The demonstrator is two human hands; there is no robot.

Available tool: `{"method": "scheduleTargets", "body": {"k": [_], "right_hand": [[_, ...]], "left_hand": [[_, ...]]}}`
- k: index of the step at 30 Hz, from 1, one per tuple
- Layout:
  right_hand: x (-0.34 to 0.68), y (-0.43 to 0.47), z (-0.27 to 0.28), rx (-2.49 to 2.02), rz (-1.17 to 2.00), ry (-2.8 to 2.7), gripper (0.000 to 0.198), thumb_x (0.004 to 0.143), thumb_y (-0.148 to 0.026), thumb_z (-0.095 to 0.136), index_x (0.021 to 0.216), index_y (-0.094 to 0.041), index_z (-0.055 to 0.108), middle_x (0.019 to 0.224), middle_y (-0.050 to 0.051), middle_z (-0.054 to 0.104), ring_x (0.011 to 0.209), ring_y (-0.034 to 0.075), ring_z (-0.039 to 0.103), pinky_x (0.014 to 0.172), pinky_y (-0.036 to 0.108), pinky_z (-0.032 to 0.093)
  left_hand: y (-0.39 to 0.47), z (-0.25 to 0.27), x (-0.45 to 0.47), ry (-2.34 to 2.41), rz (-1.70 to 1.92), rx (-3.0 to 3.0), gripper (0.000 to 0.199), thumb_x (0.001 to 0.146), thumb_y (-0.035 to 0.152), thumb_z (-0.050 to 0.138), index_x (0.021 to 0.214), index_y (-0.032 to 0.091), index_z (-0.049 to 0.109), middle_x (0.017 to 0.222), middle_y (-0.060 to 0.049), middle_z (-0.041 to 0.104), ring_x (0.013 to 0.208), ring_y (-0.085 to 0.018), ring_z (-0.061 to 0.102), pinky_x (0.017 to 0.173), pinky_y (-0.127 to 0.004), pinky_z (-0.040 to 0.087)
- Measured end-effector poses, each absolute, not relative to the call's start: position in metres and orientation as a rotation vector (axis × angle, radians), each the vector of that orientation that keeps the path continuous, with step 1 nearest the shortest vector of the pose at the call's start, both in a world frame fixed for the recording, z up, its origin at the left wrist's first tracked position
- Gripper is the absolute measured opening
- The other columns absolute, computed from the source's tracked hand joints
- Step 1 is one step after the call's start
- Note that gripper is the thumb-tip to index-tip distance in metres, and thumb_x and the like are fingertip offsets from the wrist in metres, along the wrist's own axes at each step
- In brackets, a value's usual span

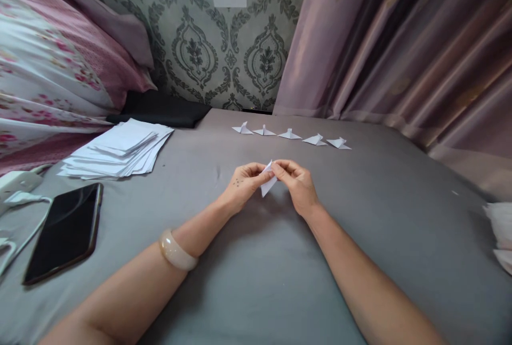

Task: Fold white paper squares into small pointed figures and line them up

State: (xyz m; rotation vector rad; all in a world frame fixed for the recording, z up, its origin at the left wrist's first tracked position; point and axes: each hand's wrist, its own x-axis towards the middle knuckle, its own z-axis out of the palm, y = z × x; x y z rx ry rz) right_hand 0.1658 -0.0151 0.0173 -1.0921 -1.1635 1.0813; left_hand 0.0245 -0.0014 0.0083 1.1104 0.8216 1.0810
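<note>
A small piece of folded white paper is held up between my two hands over the grey surface. My left hand pinches its left side, thumb on the near face. At the upper right edge, my right hand grips the same paper between thumb and fingers. My fingertips hide part of its folds. Beyond my hands stands a row of several small folded paper figures, each with a raised middle and pointed sides.
To the left lies a stack of white paper sheets, with a folded black cloth behind it. A phone and a white power strip with cables are nearer. Pink curtains hang at the right; a patterned wall stands behind.
</note>
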Motion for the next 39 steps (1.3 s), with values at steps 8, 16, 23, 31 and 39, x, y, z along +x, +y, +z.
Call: {"method": "scheduleTargets", "body": {"k": [8,16,23,31,39], "right_hand": [[0.165,-0.014,0.015,-1.076,1.056,-1.137,0.016,0.07,-0.037,0.073,0.068,-0.022,0.068,0.07,-0.001,0.063,0.07,0.014,0.054,0.071,0.029,0.044],[0.168,-0.013,0.014,-1.014,1.13,-1.146,0.019,0.071,-0.04,0.073,0.077,-0.023,0.069,0.077,0.0,0.066,0.074,0.015,0.057,0.075,0.031,0.045],[0.168,-0.015,0.018,-1.123,0.993,-1.221,0.018,0.071,-0.038,0.072,0.066,-0.021,0.066,0.068,-0.001,0.063,0.068,0.014,0.055,0.07,0.03,0.043],[0.165,-0.013,0.007,-1.135,1.297,-0.985,0.039,0.07,-0.057,0.068,0.083,-0.022,0.074,0.083,0.005,0.07,0.075,0.016,0.06,0.067,0.03,0.046],[0.158,-0.019,0.007,-1.205,1.277,-1.074,0.031,0.06,-0.047,0.079,0.073,-0.019,0.073,0.063,0.0,0.064,0.06,0.012,0.054,0.061,0.028,0.042]], "left_hand": [[-0.005,0.011,0.027,0.856,1.082,1.109,0.03,0.065,0.04,0.079,0.069,0.013,0.065,0.063,0.0,0.061,0.056,-0.009,0.051,0.054,-0.022,0.037],[-0.004,0.013,0.027,0.822,1.091,1.115,0.028,0.065,0.037,0.08,0.069,0.013,0.065,0.064,0.0,0.062,0.057,-0.008,0.052,0.056,-0.022,0.037],[-0.003,0.012,0.022,0.808,0.937,1.111,0.025,0.063,0.035,0.081,0.069,0.013,0.069,0.067,-0.003,0.065,0.062,-0.011,0.056,0.063,-0.026,0.041],[0.006,0.01,0.017,0.844,1.01,0.869,0.022,0.058,0.028,0.084,0.067,0.013,0.07,0.067,-0.004,0.066,0.064,-0.014,0.06,0.065,-0.028,0.043],[0.007,0.007,0.018,0.818,1.072,0.822,0.024,0.06,0.03,0.082,0.069,0.013,0.068,0.066,-0.002,0.065,0.062,-0.014,0.06,0.064,-0.028,0.046]]}}
